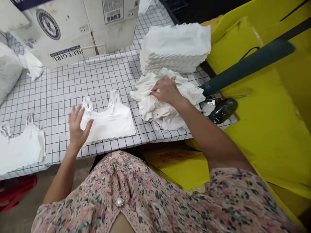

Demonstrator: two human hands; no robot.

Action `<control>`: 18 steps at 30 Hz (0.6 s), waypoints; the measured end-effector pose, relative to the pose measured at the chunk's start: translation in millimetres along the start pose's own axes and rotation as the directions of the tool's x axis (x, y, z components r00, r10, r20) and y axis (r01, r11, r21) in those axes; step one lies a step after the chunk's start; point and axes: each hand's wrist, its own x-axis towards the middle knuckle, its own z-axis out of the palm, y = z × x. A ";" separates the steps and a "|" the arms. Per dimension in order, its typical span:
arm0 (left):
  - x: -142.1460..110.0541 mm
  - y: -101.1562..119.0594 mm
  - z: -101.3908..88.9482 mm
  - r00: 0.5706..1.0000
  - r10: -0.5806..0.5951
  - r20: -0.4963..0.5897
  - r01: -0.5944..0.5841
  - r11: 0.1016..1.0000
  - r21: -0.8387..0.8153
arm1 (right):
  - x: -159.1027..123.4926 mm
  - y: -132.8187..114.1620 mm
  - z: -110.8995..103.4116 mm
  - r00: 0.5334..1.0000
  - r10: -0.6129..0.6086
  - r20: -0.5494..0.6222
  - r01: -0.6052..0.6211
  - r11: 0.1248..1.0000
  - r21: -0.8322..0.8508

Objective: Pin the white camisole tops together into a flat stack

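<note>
A stack of white strappy crop tops (109,124) lies flat at the table's front edge, its thin straps pointing away from me. At its left end my left hand (79,126) hovers, fingers spread and holding nothing; I cannot tell whether it touches the cloth. My right hand (167,90) reaches into a loose heap of crumpled white garments (170,113), its fingers curled and pinched on the cloth of one white garment. A second stack of white tops (23,149) rests at the far left of the table.
A tall neat pile of white fabric pieces (177,42) stands behind the heap. A white carton (73,29) is at the back, with a thin wire stand (94,61) before it. A dark green tube (250,64) and a black plastic-wrapped bundle (223,110) lie right, beside yellow sheeting (274,129).
</note>
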 end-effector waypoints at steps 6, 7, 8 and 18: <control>68.1 39.5 0.9 0.980 0.194 0.039 -0.184 0.965 -0.189 | 79.0 9.4 -77.8 0.841 0.231 -0.490 0.045 0.871 0.489; 78.2 44.7 0.0 0.983 0.175 0.050 -0.158 0.958 -0.240 | 86.9 3.0 -96.3 0.804 0.235 -0.545 0.088 0.861 0.501; 88.9 50.6 -0.8 0.987 0.149 0.069 -0.122 0.948 -0.293 | 93.6 -6.0 -114.2 0.780 0.233 -0.580 0.134 0.844 0.520; 240.3 135.7 -1.1 0.980 0.166 -0.107 -0.186 0.606 -0.773 | 115.7 -160.4 -171.5 0.923 -0.113 -0.368 0.370 0.524 0.767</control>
